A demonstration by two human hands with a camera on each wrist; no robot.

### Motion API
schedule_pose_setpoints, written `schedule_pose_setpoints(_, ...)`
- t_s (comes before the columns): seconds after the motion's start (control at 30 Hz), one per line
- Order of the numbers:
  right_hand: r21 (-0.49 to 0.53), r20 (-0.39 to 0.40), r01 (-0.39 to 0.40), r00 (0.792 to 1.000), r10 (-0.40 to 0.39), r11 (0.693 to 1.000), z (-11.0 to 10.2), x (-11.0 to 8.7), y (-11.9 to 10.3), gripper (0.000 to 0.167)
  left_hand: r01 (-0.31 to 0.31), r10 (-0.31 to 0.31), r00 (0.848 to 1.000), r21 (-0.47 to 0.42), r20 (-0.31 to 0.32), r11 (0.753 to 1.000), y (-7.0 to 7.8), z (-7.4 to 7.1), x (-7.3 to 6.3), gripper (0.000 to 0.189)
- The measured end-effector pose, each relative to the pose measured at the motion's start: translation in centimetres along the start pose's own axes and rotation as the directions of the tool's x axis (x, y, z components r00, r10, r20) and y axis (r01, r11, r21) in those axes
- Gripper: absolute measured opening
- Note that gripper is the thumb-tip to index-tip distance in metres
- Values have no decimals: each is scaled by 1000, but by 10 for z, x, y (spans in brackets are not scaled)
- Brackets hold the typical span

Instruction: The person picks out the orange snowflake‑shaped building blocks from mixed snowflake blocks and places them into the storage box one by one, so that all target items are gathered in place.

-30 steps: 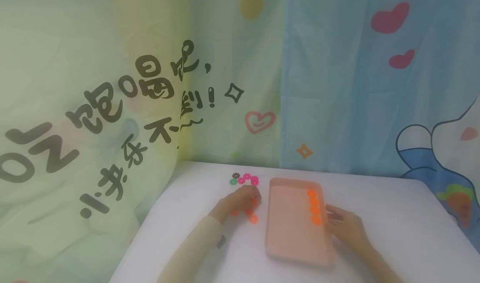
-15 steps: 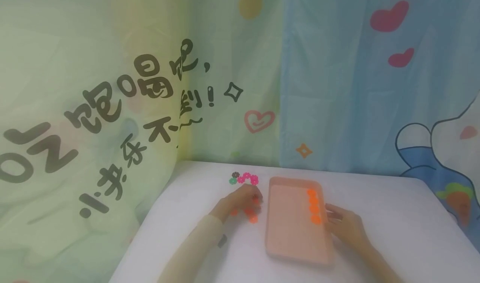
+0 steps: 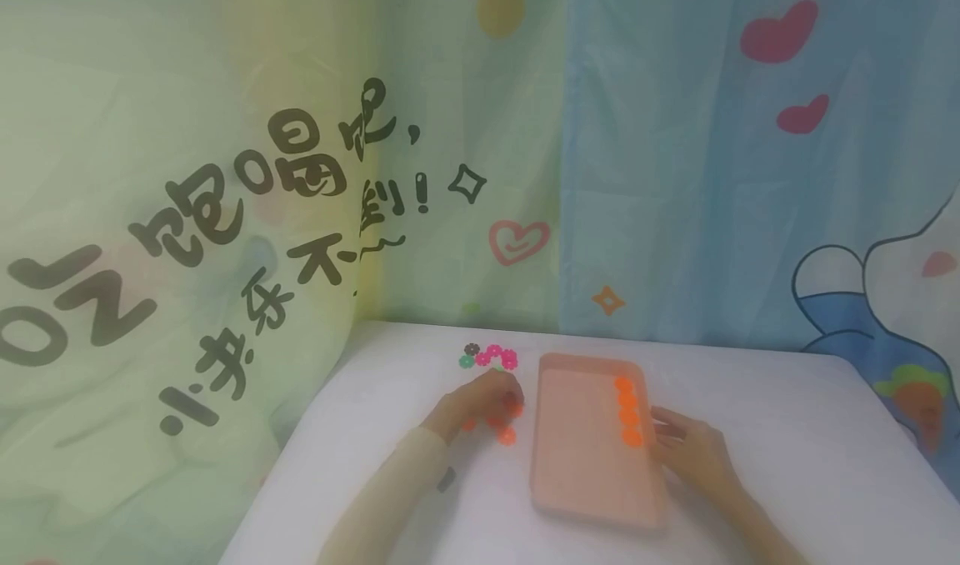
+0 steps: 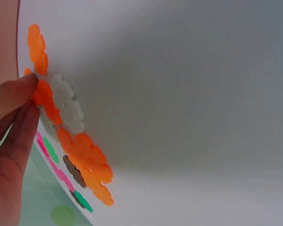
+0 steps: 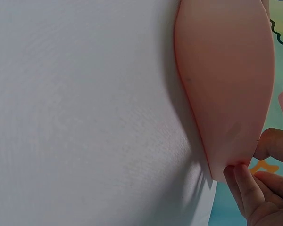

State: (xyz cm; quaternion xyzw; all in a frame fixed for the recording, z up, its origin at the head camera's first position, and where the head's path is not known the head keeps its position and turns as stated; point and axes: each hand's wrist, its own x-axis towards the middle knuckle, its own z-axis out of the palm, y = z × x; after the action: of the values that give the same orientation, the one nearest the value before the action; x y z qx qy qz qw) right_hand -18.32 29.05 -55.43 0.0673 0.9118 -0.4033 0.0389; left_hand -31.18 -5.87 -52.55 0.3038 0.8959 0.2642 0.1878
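My left hand is at the flower-shaped plastic pieces left of the tray. In the left wrist view its thumb and fingers pinch an orange flower-shaped piece. A white flower-shaped piece lies right beside it, with more orange flower-shaped pieces below. The pink tray has a column of several orange flower-shaped pieces along its right side. My right hand holds the tray's right edge; in the right wrist view, the fingers lie on its outer wall and the thumb is at the rim.
Pink flower-shaped pieces, a green one and a brown one lie on the white table behind my left hand. Printed curtains hang along the back and left.
My left hand's fingers have shifted slightly among the orange pieces, and an orange piece now shows at its fingertips. The right hand and tray stay in place.
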Motion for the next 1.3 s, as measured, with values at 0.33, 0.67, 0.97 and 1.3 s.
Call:
schedule_pose_setpoints(0.33,18,11,-22,1000,22,1000,-2,-5,-4,70,95,-95,995,13,-23,995,13,2,6,19)
schedule_pose_setpoints(0.67,20,17,-34,999,33,999,-4,-10,-11,73,5,-4,1000,219,-3,976,22,2,14,19)
schedule_pose_setpoints(0.97,21,26,-48,999,48,999,-1,-7,-7,72,106,-105,994,78,-22,991,19,3,3,35)
schedule_pose_setpoints(1.3,34,22,-24,999,23,999,-2,-2,-2,73,146,-146,989,-30,-20,989,19,-4,-4,41)
